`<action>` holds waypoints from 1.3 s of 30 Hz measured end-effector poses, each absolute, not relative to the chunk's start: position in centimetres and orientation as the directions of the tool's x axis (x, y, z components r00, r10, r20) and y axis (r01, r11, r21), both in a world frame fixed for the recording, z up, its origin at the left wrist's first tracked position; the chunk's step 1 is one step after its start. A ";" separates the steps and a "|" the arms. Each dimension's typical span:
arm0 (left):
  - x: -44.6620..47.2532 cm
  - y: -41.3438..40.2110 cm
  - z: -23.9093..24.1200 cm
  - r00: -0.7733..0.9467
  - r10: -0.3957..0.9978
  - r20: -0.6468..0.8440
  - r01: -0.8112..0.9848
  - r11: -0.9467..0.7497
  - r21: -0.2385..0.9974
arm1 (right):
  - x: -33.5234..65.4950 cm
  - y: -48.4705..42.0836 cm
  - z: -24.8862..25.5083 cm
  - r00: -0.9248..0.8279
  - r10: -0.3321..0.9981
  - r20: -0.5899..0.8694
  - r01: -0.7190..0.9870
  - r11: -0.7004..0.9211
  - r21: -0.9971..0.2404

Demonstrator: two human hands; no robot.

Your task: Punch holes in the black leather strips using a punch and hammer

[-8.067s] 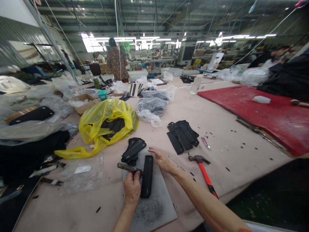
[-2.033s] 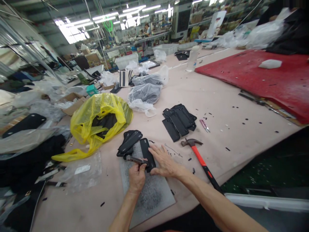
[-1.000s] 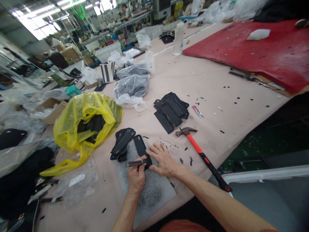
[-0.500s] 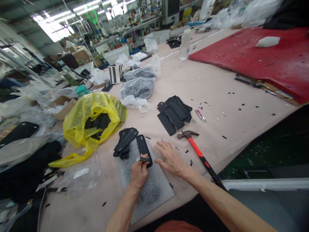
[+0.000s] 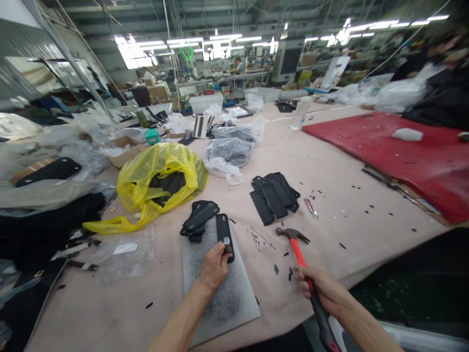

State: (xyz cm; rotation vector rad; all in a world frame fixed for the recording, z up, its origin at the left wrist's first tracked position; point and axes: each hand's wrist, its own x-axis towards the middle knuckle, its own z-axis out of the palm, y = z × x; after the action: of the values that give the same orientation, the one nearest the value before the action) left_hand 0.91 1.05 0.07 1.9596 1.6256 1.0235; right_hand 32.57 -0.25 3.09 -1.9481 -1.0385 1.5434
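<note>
My left hand grips a short metal punch that stands on the lower end of a black oblong piece. That piece lies on a speckled grey board. Left of it, several similar black pieces lie in a loose pile at the board's top edge. My right hand is closed round the handle of a claw hammer, whose head rests on the table or close above it. Between the hands, a thin metal pick lies among tiny dark bits.
Stacked black pieces lie ahead, beside pink-handled snips. A yellow plastic bag with dark contents stands on the left, a clear bag behind it. A red sheet covers the far right; a bottle stands near its corner.
My right hand has moved right from beside the board and taken hold of the hammer's handle. The punch in my left hand has gone from tilted to more upright. The camera view has lifted.
</note>
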 end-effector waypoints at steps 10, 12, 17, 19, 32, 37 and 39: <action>1.0 1.1 0.4 0.062 0.934 0.352 0.685 -0.296 0.666 | 26.1 1.1 20.0 -0.014 0.982 0.187 0.452 0.173 -0.875; 1.0 1.1 0.4 0.068 0.931 0.359 0.687 -0.304 0.660 | 25.4 1.1 20.5 -0.147 0.957 0.249 0.585 0.287 -0.758; 1.0 1.1 0.1 0.068 0.927 0.369 0.690 -0.311 0.653 | 25.0 0.4 20.0 -0.366 0.928 0.073 0.763 0.344 -0.547; 1.0 1.1 0.0 0.068 0.924 0.375 0.688 -0.316 0.654 | 25.0 0.1 20.1 -0.283 0.937 0.205 0.728 0.349 -0.590; 1.1 1.3 0.0 0.077 0.921 0.382 0.698 -0.323 0.639 | 24.7 0.3 20.7 -0.181 0.948 0.261 0.629 0.316 -0.710; 1.0 1.3 -0.5 0.061 0.919 0.390 0.691 -0.321 0.648 | 27.6 0.7 17.3 -0.288 0.947 -0.141 0.741 0.127 -0.660; 0.9 1.3 -0.6 0.051 0.922 0.383 0.682 -0.312 0.661 | 29.6 0.9 14.8 -0.178 0.949 -0.262 0.661 -0.082 -0.746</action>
State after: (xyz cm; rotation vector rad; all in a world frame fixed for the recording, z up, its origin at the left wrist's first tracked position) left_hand 0.86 1.29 -0.58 2.0322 1.6244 1.1257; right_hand 29.61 0.92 14.83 -1.7403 -1.8478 1.1379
